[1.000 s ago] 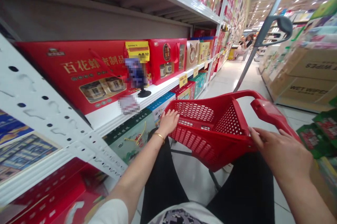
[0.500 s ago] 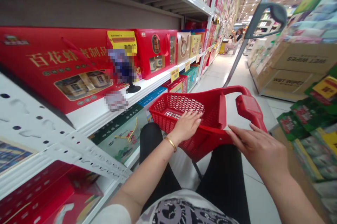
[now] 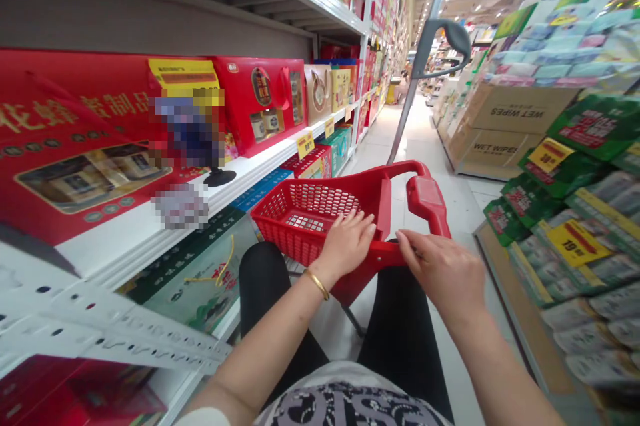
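Observation:
Between my knees stands a red plastic shopping cart (image 3: 280, 239), its mesh basket tilted in view and its handle at the right end. My left hand (image 3: 347, 243) rests over the basket's near rim with fingers stretched out; nothing is held in it. At the near corner, where the rim meets the handle, the fingers of my right hand (image 3: 445, 273) are curled round the red plastic. The thumb points toward the basket, and part of the grip is hidden. Through the mesh floor pale ground shows.
Left, a white shelf (image 3: 250, 173) bears red gift boxes (image 3: 260, 106). A grey pole with a looped handle (image 3: 425, 53) rises behind the cart. On the right are WET WIPES cartons (image 3: 515, 113) and green packs (image 3: 595, 126). The tiled aisle (image 3: 385, 126) runs ahead.
The view has turned right, so the shelf, cart and both hands sit further left. My right hand's fingers, straighter before, are now curled more tightly at the cart's corner.

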### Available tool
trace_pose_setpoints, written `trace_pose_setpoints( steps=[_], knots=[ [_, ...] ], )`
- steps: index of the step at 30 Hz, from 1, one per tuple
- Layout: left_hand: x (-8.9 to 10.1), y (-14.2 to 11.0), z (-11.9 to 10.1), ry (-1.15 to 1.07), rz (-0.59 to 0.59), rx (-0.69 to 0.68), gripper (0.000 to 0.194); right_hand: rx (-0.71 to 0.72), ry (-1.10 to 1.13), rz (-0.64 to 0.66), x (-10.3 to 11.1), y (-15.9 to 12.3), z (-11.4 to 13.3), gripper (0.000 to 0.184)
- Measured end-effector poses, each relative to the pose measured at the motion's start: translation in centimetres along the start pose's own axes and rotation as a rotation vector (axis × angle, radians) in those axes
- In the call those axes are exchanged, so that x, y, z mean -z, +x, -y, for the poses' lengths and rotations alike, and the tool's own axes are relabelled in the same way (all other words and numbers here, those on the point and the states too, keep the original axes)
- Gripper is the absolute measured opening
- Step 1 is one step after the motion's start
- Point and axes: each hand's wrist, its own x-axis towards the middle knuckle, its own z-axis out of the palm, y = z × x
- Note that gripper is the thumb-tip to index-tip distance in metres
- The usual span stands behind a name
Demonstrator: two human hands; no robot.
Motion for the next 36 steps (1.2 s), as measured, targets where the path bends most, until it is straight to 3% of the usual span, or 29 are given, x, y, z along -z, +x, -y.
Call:
trace_pose_setpoints(
  steps=[4, 7, 10, 14, 17, 23, 27, 32, 36],
  knots=[
    [0.8, -0.4, -1.2, -0.039, 0.03, -0.065, 0.055, 0.111, 0.217, 0.011, 1.1, 0.1, -0.4, 0.018],
    [1.1, -0.9, -0.6, -0.047, 0.051, -0.099, 0.053, 0.16, 0.459, 0.14, 1.5, 0.5, -2.7, 0.024],
    [1.1, -1.2, -0.1, -0.048, 0.058, -0.112, 0.053, 0.109, 0.61, 0.289, 0.7, 1.2, -5.3, 0.029],
    [1.2, -1.3, 0.2, -0.048, 0.049, -0.11, 0.052, -0.009, 0.671, 0.205, -1.0, 1.7, -7.0, 0.032],
    [1.5, -1.4, 0.6, -0.058, 0.039, -0.12, 0.056, 0.01, 0.769, 0.213, -1.1, 1.2, -5.9, 0.035],
    [2.1, -2.4, 1.3, -0.126, -0.005, -0.109, 0.059, 0.204, 0.808, 0.125, 1.2, -0.7, -1.8, 0.036],
    [2.2, -2.6, 0.5, -0.094, -0.003, -0.058, 0.055, 0.169, 0.838, 0.122, 0.1, -0.4, -3.1, 0.039],
    [2.4, -2.1, -0.5, -0.077, 0.005, 0.003, 0.052, -0.066, 0.873, 0.044, -1.8, 0.4, -4.6, 0.034],
    [2.5, -2.6, -0.3, -0.067, 0.001, 0.008, 0.053, 0.101, 0.899, 0.107, -0.9, 0.0, -3.7, 0.042]
  ],
)
